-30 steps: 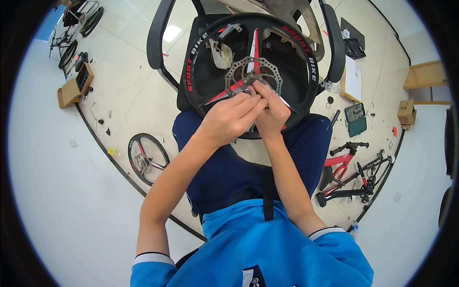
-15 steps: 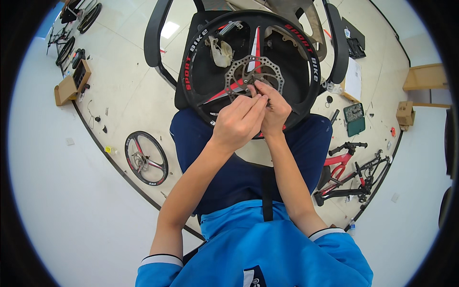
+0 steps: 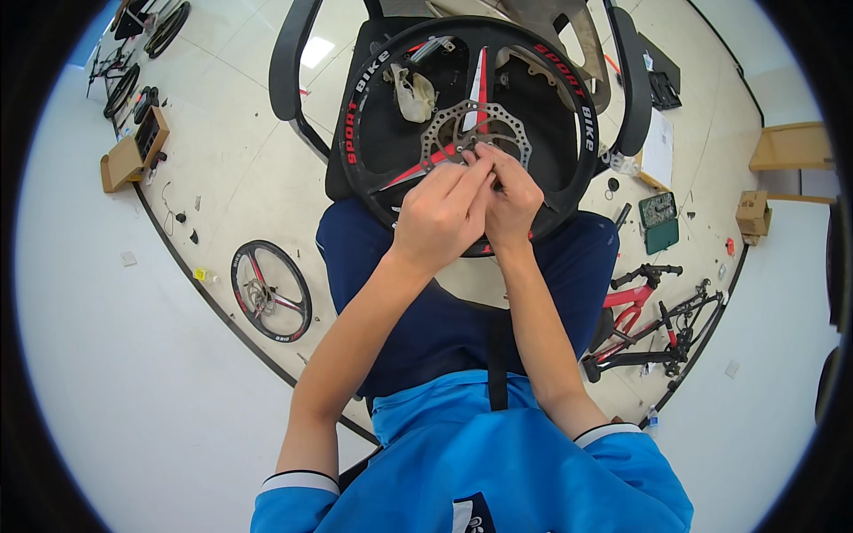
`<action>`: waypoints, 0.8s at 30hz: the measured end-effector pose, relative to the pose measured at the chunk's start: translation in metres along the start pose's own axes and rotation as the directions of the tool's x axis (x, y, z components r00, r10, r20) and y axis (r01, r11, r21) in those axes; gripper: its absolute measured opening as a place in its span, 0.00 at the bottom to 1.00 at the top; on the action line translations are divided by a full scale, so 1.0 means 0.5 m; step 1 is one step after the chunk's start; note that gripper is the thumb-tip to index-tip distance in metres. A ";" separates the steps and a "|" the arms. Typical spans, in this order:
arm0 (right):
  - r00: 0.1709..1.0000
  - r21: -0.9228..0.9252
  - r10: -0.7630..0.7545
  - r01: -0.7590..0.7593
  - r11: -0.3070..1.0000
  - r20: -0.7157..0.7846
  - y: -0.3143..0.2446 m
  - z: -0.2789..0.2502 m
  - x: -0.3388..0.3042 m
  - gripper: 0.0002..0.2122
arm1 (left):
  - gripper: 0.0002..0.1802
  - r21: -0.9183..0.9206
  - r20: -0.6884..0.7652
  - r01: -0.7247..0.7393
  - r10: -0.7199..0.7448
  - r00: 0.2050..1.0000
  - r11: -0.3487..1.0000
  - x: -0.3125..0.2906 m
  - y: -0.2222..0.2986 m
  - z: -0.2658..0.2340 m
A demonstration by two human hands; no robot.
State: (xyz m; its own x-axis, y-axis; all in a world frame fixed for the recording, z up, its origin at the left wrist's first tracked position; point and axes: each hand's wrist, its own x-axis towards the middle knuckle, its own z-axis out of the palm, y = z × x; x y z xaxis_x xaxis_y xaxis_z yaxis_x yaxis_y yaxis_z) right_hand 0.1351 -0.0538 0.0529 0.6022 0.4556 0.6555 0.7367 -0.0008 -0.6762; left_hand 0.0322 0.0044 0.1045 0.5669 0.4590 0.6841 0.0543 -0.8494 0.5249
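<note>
A black bicycle wheel with red and white spokes rests across a black office chair seat and my knees. Its perforated brake disc faces up. Over the near side of the disc, my left hand and my right hand are pressed together. Both have their fingers pinched close to the hub. Whatever lies between the fingertips is too small and covered to make out. A crumpled translucent plastic bag lies on the seat, showing between the spokes.
Chair armrests rise on both sides of the wheel. A second wheel leans at the left. Red and black bike frames, a green case and a white box are on the right. An open cardboard box stands far left.
My left fingers have moved slightly up over the right fingertips, covering more of the hub. The wheel has barely moved.
</note>
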 end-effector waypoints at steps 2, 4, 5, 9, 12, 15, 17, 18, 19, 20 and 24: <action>0.998 0.012 0.056 -0.057 0.998 0.028 -0.006 0.003 0.005 0.10 | 0.16 -0.008 0.053 -0.023 0.023 0.998 1.000 0.013 -0.003 -0.008; 0.998 0.033 0.056 -0.057 0.998 0.021 -0.002 -0.002 0.009 0.11 | 0.18 -0.027 0.142 -0.109 0.112 0.983 0.994 0.034 -0.011 -0.021; 0.998 0.043 0.055 -0.056 0.998 0.017 -0.001 -0.004 0.011 0.12 | 0.19 -0.058 0.233 -0.144 0.154 0.960 0.988 0.042 -0.017 -0.026; 0.998 0.089 0.038 -0.042 0.995 0.043 0.001 -0.006 0.017 0.15 | 0.17 -0.041 0.388 -0.238 0.235 0.891 0.970 0.076 -0.028 -0.046; 0.996 0.117 0.031 -0.041 0.992 0.081 0.009 -0.010 0.015 0.16 | 0.16 -0.056 0.388 -0.323 0.318 0.865 0.945 0.084 -0.042 -0.051; 0.994 0.131 0.060 -0.071 0.989 0.087 0.012 -0.013 0.008 0.15 | 0.14 -0.087 0.438 -0.442 0.432 0.788 0.893 0.075 -0.059 -0.044; 0.993 0.164 0.081 -0.094 0.982 0.088 0.016 -0.011 0.000 0.13 | 0.11 -0.110 0.490 -0.547 0.524 0.697 0.830 0.074 -0.067 -0.044; 0.989 0.176 0.115 -0.131 0.976 0.097 0.016 -0.012 -0.005 0.12 | 0.10 -0.116 0.495 -0.597 0.567 0.658 0.794 0.075 -0.073 -0.044; 0.983 0.188 0.151 -0.168 0.968 0.103 0.014 -0.014 -0.008 0.11 | 0.08 -0.125 0.501 -0.647 0.611 0.613 0.752 0.079 -0.079 -0.045; 0.976 0.200 0.186 -0.205 0.958 0.109 0.013 -0.014 -0.009 0.10 | 0.07 -0.134 0.507 -0.694 0.651 0.565 0.707 0.083 -0.082 -0.045; 0.996 0.133 0.076 -0.080 0.988 0.036 0.009 -0.015 -0.008 0.11 | 0.07 -0.152 0.454 -0.607 0.601 0.658 0.780 0.085 -0.065 -0.049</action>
State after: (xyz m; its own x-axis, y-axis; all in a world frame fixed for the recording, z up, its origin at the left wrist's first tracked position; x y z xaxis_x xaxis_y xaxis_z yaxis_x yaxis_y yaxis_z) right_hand 0.1385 -0.0621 0.0497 0.6450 0.4860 0.5897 0.6385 0.0813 -0.7653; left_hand 0.0343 0.0578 0.1288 0.7785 -0.3267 0.5359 -0.4270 -0.9015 0.0709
